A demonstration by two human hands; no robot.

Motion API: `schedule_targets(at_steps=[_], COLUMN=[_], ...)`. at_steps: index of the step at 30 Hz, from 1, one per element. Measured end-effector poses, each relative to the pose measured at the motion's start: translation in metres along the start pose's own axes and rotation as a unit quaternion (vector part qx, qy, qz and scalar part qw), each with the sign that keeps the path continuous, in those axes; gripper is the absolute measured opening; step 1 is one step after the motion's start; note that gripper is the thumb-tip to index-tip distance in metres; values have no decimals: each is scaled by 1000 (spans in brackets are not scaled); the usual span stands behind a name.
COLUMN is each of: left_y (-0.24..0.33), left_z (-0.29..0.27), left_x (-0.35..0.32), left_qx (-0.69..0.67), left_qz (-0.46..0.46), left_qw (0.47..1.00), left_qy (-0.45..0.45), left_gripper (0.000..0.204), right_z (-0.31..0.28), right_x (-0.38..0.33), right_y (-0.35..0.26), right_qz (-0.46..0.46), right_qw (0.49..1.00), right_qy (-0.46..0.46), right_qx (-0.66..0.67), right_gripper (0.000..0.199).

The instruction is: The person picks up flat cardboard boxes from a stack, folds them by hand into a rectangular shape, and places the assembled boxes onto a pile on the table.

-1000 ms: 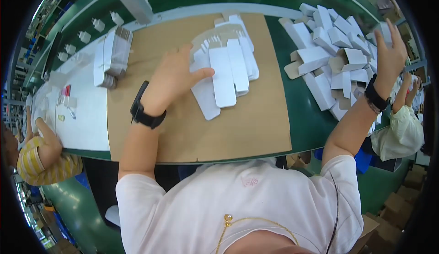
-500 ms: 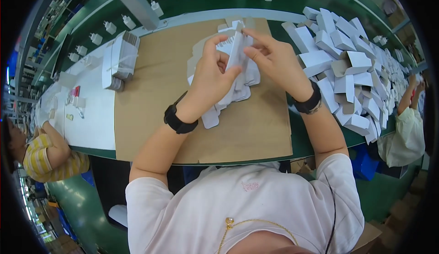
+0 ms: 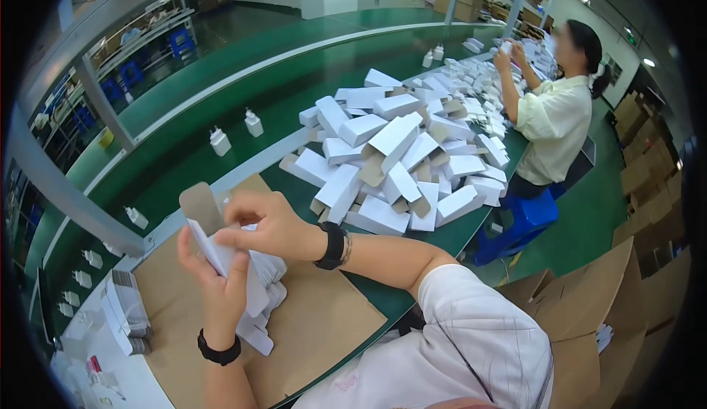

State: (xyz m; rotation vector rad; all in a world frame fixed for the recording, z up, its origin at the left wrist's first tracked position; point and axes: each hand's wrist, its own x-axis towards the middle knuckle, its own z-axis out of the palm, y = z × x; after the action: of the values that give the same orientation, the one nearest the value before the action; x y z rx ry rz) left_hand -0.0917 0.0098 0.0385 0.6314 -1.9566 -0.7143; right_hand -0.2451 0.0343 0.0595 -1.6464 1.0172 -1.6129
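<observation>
A small white carton with a grey-brown inner flap standing up is held tilted over the work surface. My left hand grips it from below, fingers along one side and thumb on the other. My right hand is closed at the carton's upper open end, fingertips against the flap and edge; what they pinch is partly hidden. Beneath both hands lies a pile of flat, unfolded white cartons on a brown cardboard sheet.
A large heap of folded white boxes covers the green bench to the right. White plug adapters stand along the green conveyor. Bundled flat cartons sit at left. A person works by a blue stool; big cardboard boxes stand at right.
The head view has swung right, bringing the box heap and the co-worker into the middle. The carton stays in my hands, its end flap now standing open.
</observation>
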Motion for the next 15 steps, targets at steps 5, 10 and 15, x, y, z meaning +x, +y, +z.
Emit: schedule_targets(at_steps=[5, 10, 15], left_y=[8, -17, 1], left_z=[-9, -7, -9], left_x=[3, -8, 3], left_qx=[-227, -123, -234], left_qz=[-176, -144, -121], left_qw=[957, 982, 964], left_qy=[-32, 18, -24], left_gripper=[52, 50, 65], right_z=[12, 13, 8], right_x=[-5, 2, -2], right_y=[25, 38, 3], right_qz=[76, 76, -41], right_qw=[983, 992, 996], right_qy=[-56, -44, 8], right_qx=[158, 89, 82], right_gripper=[28, 23, 22])
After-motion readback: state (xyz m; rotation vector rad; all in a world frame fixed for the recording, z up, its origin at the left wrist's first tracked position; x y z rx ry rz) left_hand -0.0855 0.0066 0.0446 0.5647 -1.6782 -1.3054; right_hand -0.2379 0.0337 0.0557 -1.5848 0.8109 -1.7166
